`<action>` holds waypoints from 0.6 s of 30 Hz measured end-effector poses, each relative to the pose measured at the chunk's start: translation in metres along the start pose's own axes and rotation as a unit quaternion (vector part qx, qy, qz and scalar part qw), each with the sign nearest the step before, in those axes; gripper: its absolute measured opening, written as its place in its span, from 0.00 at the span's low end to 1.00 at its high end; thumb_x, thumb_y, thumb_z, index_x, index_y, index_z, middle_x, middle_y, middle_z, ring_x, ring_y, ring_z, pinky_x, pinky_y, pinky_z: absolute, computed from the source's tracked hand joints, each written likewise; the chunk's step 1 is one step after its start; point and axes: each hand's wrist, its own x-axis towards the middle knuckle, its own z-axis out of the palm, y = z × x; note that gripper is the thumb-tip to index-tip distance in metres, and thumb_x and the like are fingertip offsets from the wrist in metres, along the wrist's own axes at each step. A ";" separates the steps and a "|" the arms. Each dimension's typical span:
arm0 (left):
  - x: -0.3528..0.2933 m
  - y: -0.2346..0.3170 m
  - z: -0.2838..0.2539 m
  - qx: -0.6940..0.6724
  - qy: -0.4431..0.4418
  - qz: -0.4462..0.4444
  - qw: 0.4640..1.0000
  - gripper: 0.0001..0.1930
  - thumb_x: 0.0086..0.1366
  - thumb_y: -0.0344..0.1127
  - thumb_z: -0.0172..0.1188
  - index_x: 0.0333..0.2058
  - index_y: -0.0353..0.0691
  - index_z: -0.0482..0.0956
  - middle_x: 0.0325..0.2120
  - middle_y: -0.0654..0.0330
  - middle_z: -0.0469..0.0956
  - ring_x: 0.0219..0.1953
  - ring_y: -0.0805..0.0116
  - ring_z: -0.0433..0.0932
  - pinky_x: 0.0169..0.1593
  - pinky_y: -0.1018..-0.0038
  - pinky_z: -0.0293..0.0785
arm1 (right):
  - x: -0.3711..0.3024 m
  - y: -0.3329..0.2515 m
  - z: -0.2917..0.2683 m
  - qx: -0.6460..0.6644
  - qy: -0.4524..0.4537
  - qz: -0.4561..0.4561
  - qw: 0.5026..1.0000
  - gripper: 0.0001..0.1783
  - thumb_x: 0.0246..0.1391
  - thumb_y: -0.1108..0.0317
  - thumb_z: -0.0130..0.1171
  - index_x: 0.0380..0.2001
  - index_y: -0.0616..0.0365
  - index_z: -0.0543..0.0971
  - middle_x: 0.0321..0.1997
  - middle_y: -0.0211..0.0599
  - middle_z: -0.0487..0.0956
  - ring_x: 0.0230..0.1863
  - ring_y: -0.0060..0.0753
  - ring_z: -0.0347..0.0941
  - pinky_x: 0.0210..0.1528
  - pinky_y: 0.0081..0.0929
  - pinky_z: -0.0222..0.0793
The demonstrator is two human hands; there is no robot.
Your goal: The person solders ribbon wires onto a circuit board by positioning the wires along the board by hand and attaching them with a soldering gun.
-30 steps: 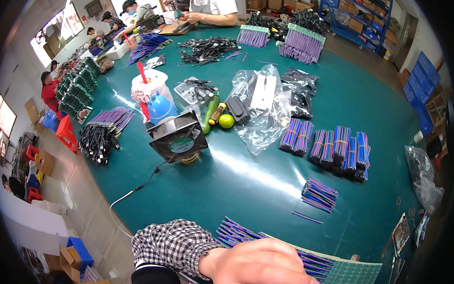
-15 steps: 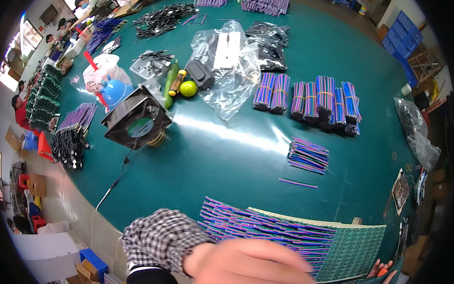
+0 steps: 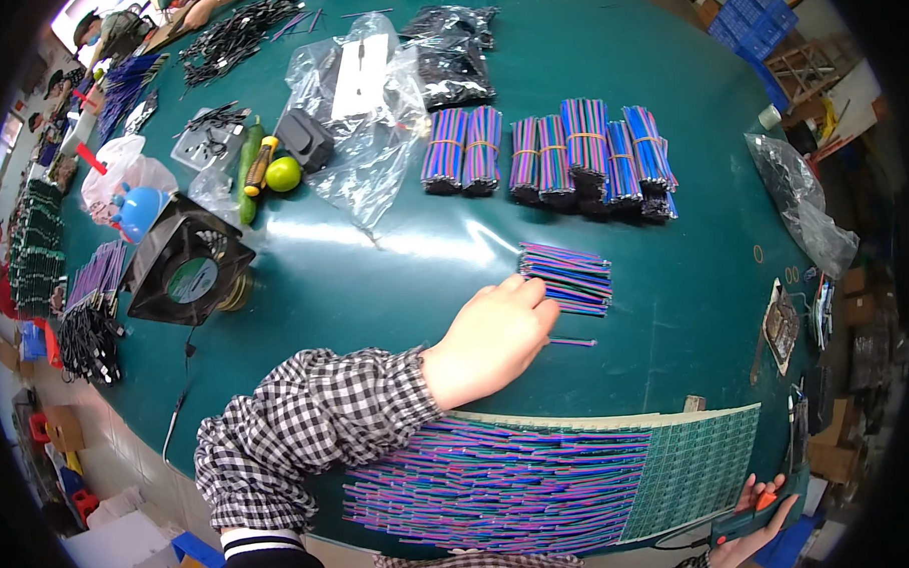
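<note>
My left hand (image 3: pixel 491 338), in a black-and-white checked sleeve cover, reaches over the green table with fingers curled together. Its fingertips are at the left end of a small pile of blue, pink and green wires (image 3: pixel 567 280). A single wire (image 3: pixel 577 343) emerges beside the hand; what the fingers grip is hidden. At the lower right my right hand (image 3: pixel 758 519) is closed around a dark green corded hand tool (image 3: pixel 748 522) with an orange trigger. Between the hands lies a green circuit-board panel (image 3: pixel 696 466), with many wires (image 3: pixel 501 483) in rows across its left part.
Several banded wire bundles (image 3: pixel 585 144) stand beyond the pile. Left of them are a clear plastic bag (image 3: pixel 400 151), a lime (image 3: pixel 283 174), a cucumber (image 3: pixel 249 181), a screwdriver (image 3: pixel 260 168) and a black fan (image 3: pixel 188 263) with its cord. A grey bag (image 3: pixel 802 202) hangs at the right edge.
My left hand has moved away from me, from over the panel to the wire pile, uncovering the rows of wires. The view has shifted, so the table things appear further left and higher.
</note>
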 end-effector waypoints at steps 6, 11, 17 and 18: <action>0.002 0.013 0.001 -0.028 -0.013 -0.052 0.998 0.08 0.57 0.31 0.68 0.33 0.40 0.77 0.33 0.56 0.74 0.40 0.53 0.75 0.43 0.60 0.74 | 0.005 0.002 -0.035 -0.071 0.092 -0.048 0.992 0.23 0.74 0.54 0.49 0.55 0.66 0.74 0.51 0.38 0.81 0.41 0.32 0.81 0.62 0.38 0.77; 0.007 0.014 0.005 -0.063 -0.027 -0.050 0.996 0.08 0.58 0.30 0.68 0.32 0.39 0.76 0.32 0.55 0.74 0.40 0.50 0.75 0.44 0.58 0.73 | 0.004 0.008 -0.042 -0.060 0.028 -0.030 0.997 0.24 0.74 0.54 0.49 0.56 0.65 0.74 0.54 0.39 0.81 0.42 0.32 0.81 0.62 0.39 0.77; 0.012 0.015 0.002 -0.154 0.002 -0.076 0.985 0.08 0.61 0.29 0.67 0.36 0.35 0.79 0.33 0.50 0.80 0.37 0.47 0.81 0.41 0.60 0.78 | -0.007 0.002 -0.042 -0.047 0.028 -0.028 0.998 0.24 0.74 0.53 0.49 0.56 0.65 0.73 0.52 0.38 0.81 0.44 0.33 0.80 0.62 0.41 0.75; 0.011 0.016 -0.001 -0.127 0.003 -0.066 0.990 0.08 0.62 0.28 0.66 0.39 0.35 0.80 0.34 0.49 0.82 0.38 0.48 0.83 0.42 0.61 0.79 | -0.006 0.007 -0.040 -0.043 0.052 -0.026 0.997 0.25 0.74 0.51 0.48 0.56 0.65 0.72 0.48 0.37 0.80 0.42 0.34 0.78 0.61 0.42 0.76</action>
